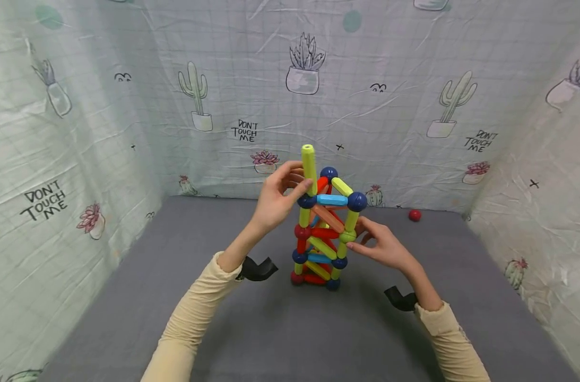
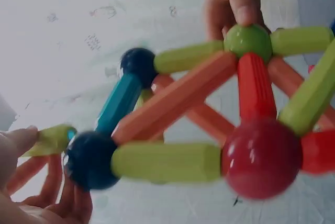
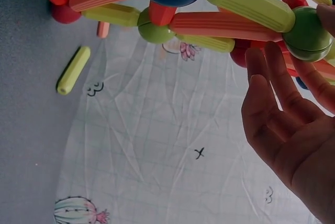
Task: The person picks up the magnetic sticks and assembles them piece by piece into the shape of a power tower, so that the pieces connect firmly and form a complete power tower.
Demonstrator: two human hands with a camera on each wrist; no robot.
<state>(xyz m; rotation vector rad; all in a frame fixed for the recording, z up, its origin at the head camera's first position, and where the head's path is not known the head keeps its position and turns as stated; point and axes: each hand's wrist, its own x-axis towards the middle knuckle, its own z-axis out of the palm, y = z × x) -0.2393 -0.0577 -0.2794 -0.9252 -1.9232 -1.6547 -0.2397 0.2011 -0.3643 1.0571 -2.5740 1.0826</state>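
Note:
A tower of coloured magnetic rods and balls point(image 1: 323, 232) stands upright on the grey surface. My left hand point(image 1: 276, 195) pinches a yellow-green rod point(image 1: 309, 162) between thumb and fingers, upright over the dark blue ball point(image 1: 306, 201) at the tower's top left corner. In the left wrist view, the rod's end point(image 2: 65, 132) is right at that ball. On the tower's other side, my right hand point(image 1: 384, 247) holds a green ball point(image 1: 347, 236) partway up, with its thumb and fingertips around it. The right wrist view shows its fingers behind the green ball point(image 3: 308, 34).
A red ball point(image 1: 415, 215) lies at the back right of the grey surface point(image 1: 184, 318). Behind the tower, a loose yellow-green rod point(image 3: 73, 70) shows in the right wrist view, near an orange rod point(image 3: 103, 29). Cactus-print sheeting point(image 1: 223, 95) encloses the back and sides.

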